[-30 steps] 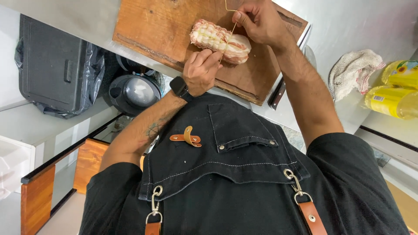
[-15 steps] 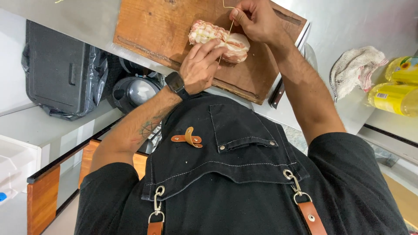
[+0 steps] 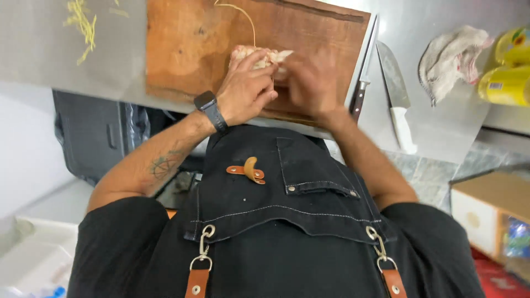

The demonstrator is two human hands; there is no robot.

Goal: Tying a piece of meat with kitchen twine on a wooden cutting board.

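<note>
A pale rolled piece of meat [image 3: 264, 55] lies on a wooden cutting board [image 3: 187, 49]. My left hand [image 3: 243, 91], with a black watch on the wrist, is cupped over the roll's near side and grips it. My right hand [image 3: 312, 83] is blurred with motion and presses against the roll's right end, its fingers pinched at a strand of twine [image 3: 245, 16]. The twine curves up from the roll across the board. Most of the roll is hidden under both hands.
On the steel counter [image 3: 441, 121] right of the board lie a dark-handled knife [image 3: 361, 83] and a white-handled broad knife [image 3: 396, 94]. Farther right are a crumpled cloth [image 3: 450, 60] and yellow bottles [image 3: 510, 66]. Yellow scraps [image 3: 83, 22] lie at the far left. A black bin [image 3: 94, 138] stands below.
Both hands have closed in over the roll. My right hand came down from above it, where it held the twine taut, and is now moving fast. The view has shifted nearer to the board.
</note>
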